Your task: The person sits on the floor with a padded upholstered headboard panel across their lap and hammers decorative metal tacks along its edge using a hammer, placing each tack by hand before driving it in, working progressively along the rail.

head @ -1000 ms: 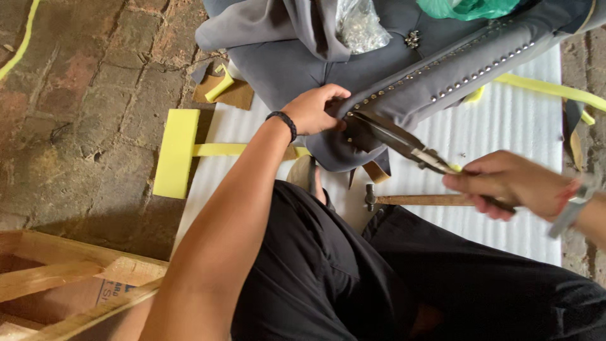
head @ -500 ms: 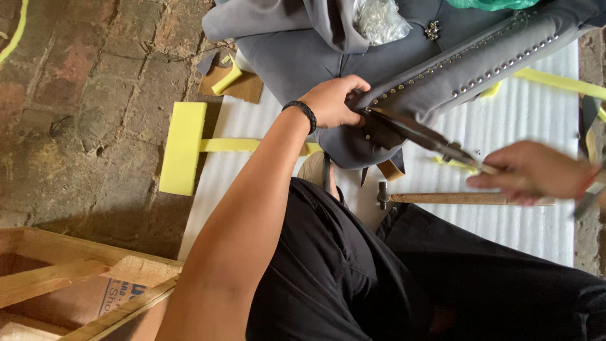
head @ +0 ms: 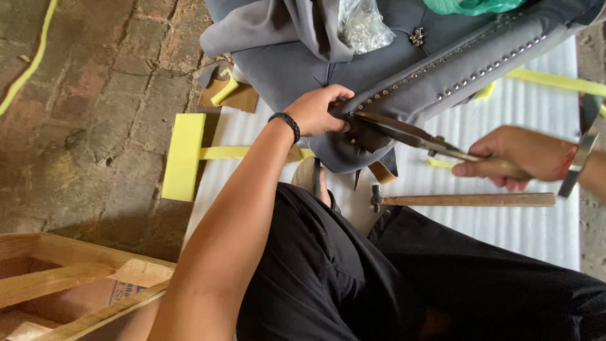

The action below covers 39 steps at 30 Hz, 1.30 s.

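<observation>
- Two bare hands work over a grey upholstered piece [head: 404, 76], the largest thing in view; it lies across the top of the frame on a white ribbed foam sheet [head: 524, 221], with a padded edge carrying rows of metal studs [head: 454, 69] that slants up to the right.
- Black trousers [head: 353, 278] of the seated person fill the lower middle, and a wooden frame [head: 57, 278] sits at the lower left on the brick floor [head: 95, 95].
- Yellow foam block [head: 184, 156] lies at the sheet's left edge, with a thin yellow strip running from it toward the grey piece.
- Wooden-handled hammer [head: 467, 200] lies flat on the sheet, just below the right hand, untouched.
- Left hand [head: 319, 110], with a black wristband [head: 285, 123], is clenched on the lower end of the studded edge, pinching the grey fabric.
- Right hand [head: 517, 155], blurred, is wrapped around the handles of long metal pliers [head: 410, 134]; their tip meets the fabric just beside the left fingers.
- Clear bag of small shiny bits [head: 363, 25] rests on top of the grey piece, near a green bag [head: 470, 6] at the frame's top.
</observation>
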### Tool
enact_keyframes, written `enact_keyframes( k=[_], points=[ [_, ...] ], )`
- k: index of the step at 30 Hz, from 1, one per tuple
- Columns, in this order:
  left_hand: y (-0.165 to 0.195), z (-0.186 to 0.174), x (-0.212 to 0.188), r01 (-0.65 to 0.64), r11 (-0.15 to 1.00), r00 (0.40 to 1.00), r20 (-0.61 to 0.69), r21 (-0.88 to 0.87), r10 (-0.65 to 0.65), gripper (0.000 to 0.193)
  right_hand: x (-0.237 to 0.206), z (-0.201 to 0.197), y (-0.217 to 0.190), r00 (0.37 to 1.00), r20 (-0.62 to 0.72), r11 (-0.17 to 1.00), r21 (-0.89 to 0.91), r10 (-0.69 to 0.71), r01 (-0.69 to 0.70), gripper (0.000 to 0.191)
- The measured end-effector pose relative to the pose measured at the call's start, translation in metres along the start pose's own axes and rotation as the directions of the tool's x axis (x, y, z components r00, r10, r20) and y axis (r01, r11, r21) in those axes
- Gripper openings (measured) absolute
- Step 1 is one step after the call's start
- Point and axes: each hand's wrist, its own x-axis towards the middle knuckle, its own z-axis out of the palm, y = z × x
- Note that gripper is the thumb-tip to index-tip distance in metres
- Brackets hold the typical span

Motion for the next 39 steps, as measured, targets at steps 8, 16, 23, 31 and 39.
enact_keyframes(
  k=[8,16,23,31,39],
  points=[
    [0.003,-0.006,0.000,0.016,0.995,0.999,0.038,0.097,-0.020,0.074,0.019,0.046,0.016,0.986,-0.084,0.977,0.145,-0.147,0.158,0.047],
    [0.002,-0.004,-0.008,-0.018,0.997,1.000,0.008,0.073,0.018,0.069,0.051,0.131,0.003,0.917,-0.353,0.889,0.338,-0.186,0.310,0.044],
    [0.019,0.001,-0.004,-0.218,0.976,0.972,-0.085,0.008,0.218,0.058,0.058,0.133,0.035,0.950,-0.190,0.778,0.545,-0.247,0.311,0.045],
    [0.051,0.021,0.002,-0.114,0.993,0.974,-0.196,0.020,0.116,0.019,0.070,0.137,0.051,0.905,-0.195,0.631,0.661,-0.379,0.406,0.048],
    [0.029,-0.035,-0.020,-0.305,0.885,0.674,-0.737,-0.351,-0.060,0.011,0.052,0.085,0.072,0.910,-0.358,0.977,-0.118,-0.208,0.176,0.036]
  ],
)
